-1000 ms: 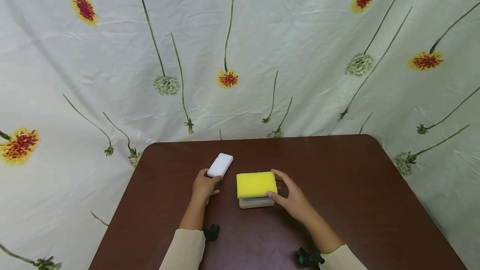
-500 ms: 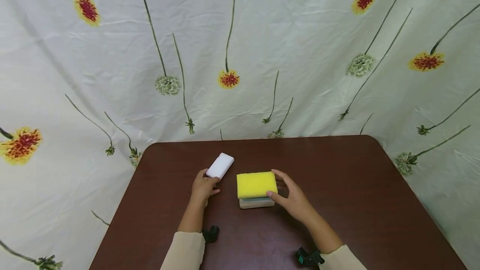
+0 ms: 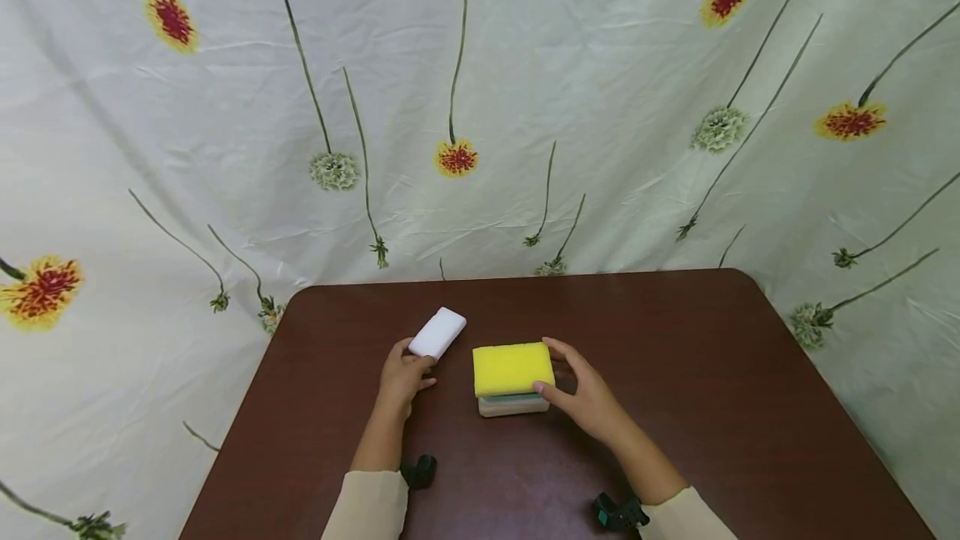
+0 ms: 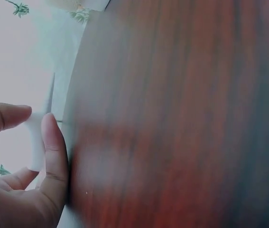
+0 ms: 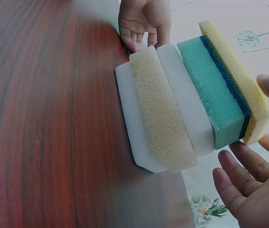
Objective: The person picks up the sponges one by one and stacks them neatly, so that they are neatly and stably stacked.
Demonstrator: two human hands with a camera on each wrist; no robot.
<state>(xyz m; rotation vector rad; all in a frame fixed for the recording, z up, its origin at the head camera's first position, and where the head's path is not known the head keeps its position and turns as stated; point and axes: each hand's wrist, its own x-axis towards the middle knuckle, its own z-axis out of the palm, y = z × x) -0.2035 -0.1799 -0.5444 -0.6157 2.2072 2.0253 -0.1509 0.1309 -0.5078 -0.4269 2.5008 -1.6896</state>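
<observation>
My left hand [image 3: 401, 375] pinches a white rectangular block [image 3: 437, 332] between thumb and fingers, to the left of a stack. In the left wrist view the pale block [image 4: 37, 142] shows blurred between the fingers. A yellow sponge [image 3: 512, 369] tops the stack, and my right hand [image 3: 592, 398] holds its right end, thumb at the front edge and fingers at the back. Beneath it, in the right wrist view, come a green sponge [image 5: 212, 90] with a dark blue layer, a white block [image 5: 186, 99], a porous beige sponge [image 5: 160, 107] and another white block [image 5: 134, 123] at the bottom.
The stack stands on a dark brown table [image 3: 675, 357] with rounded far corners. Behind the table hangs a white cloth [image 3: 615, 82] printed with flowers. A small black camera [image 3: 618, 515] sits at my right wrist, another black camera [image 3: 420, 471] at the left.
My left hand, with the white block in it, has shifted slightly left and nearer to me. The right hand and the stack have stayed in place.
</observation>
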